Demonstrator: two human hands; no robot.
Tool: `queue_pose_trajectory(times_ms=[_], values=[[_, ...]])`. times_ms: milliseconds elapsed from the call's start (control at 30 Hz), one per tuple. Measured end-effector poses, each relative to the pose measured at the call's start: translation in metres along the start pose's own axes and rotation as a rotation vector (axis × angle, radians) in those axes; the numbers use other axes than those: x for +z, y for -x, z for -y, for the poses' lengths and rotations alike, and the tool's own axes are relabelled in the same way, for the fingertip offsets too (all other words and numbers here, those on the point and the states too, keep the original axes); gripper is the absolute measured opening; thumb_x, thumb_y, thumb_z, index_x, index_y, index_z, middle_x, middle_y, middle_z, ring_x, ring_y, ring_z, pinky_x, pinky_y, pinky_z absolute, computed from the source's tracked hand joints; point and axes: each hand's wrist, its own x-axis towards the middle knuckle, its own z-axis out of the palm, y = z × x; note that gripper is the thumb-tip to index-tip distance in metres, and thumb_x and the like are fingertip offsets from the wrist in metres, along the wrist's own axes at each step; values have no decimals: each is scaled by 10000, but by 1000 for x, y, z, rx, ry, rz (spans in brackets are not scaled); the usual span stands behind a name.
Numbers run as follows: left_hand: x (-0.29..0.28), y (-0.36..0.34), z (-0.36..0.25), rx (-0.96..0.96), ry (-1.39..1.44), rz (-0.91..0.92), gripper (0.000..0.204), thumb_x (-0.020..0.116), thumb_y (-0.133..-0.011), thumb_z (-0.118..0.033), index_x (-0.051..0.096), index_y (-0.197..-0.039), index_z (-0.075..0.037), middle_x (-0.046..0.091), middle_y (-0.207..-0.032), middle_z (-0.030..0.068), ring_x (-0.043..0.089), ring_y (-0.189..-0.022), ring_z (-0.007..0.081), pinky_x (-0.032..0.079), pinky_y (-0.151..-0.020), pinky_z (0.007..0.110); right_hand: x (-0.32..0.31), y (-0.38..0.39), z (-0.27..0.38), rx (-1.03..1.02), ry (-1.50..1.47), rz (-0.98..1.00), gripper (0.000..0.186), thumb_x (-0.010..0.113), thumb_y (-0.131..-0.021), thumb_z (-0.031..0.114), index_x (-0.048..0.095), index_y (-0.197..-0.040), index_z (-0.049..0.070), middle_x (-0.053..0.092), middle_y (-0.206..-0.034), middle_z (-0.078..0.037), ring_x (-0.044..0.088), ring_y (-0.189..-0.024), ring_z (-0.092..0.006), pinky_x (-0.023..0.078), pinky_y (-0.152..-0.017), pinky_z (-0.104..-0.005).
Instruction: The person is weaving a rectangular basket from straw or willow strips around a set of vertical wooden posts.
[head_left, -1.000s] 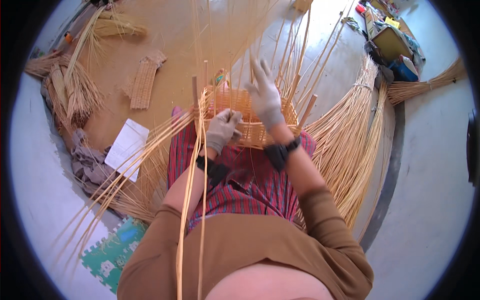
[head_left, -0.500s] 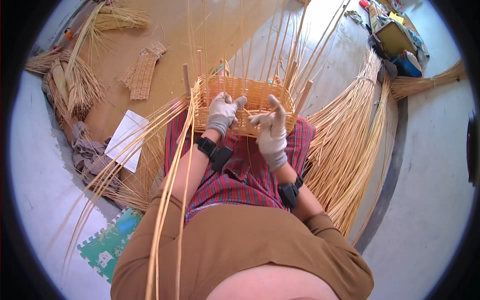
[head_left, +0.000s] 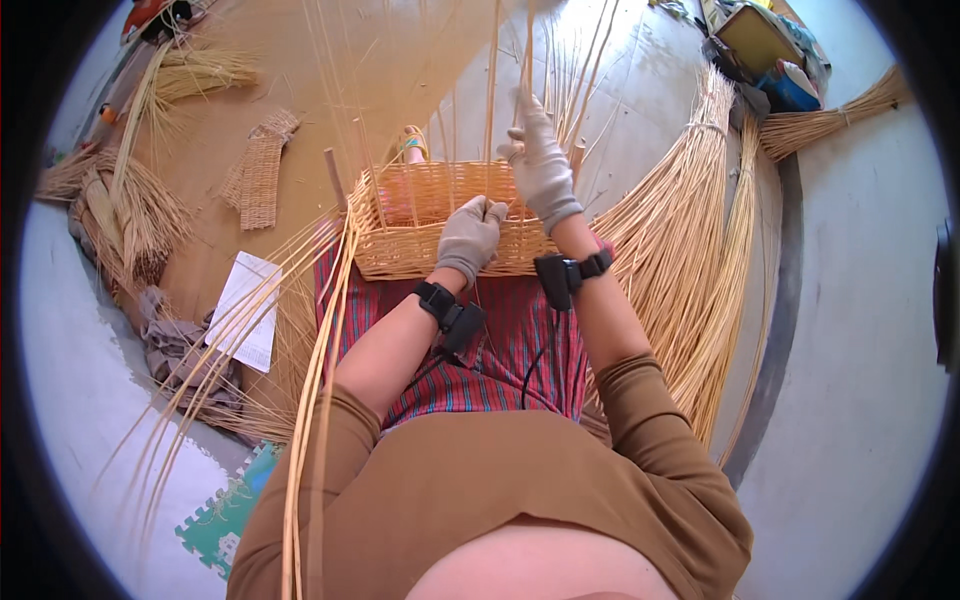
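Note:
A half-woven wicker basket (head_left: 400, 250) rests across my lap, with tall upright rods (head_left: 492, 90) rising from its walls. My left hand (head_left: 470, 238), in a pale work glove, is closed at the near wall's upper edge, thumb and fingers pinched together; the strand between them is mostly hidden. Above the basket's right half, my right hand (head_left: 545, 172), gloved too, is raised with its fingers bent around an upright rod. Long loose canes (head_left: 318, 430) trail from the basket's left corner back past my left arm. Thick corner posts (head_left: 335, 180) stand at its ends.
A big cane bundle (head_left: 660, 250) leans at the right, with another bundle (head_left: 835, 115) behind it. On the left lie a woven piece (head_left: 260, 185), a paper sheet (head_left: 245, 310), a grey cloth (head_left: 185, 350), more cane bundles (head_left: 135, 215) and a green foam mat (head_left: 225, 520).
My right hand has risen from the basket's near edge to an upright rod. My left hand has shifted right along the near wall and closed. The basket sits slightly further left in view.

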Motion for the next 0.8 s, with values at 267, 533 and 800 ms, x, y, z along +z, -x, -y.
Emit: queue_pose_trajectory(times_ms=[267, 533, 800], values=[[-11, 2, -5, -120, 85, 116, 218, 751, -978, -236, 627, -1012, -60, 669, -809, 61, 584, -491, 119, 475, -452, 287, -9, 141, -2, 546, -250, -72, 384, 653, -1003, 196, 561, -1376, 182, 742, -1002, -173, 740, -842, -315, 561, -734, -413], [-130, 65, 112, 262, 121, -707, 433, 814, -903, -148, 648, -1286, -36, 709, -1217, 116, 677, -1091, 221, 546, -951, 352, -3, 116, 16, 768, -416, -18, 244, 693, -998, 160, 669, -1239, 127, 742, -875, -85, 691, -699, -175, 560, -642, -364], [-165, 78, 65, 286, 282, -330, 481, 744, -944, -135, 576, -1375, -2, 667, -1296, 139, 648, -1181, 244, 522, -1015, 365, 68, 116, 179, -143, -691, 347, 171, 671, -971, 326, 725, -1081, 207, 740, -888, -71, 726, -782, -315, 584, -664, -447]])
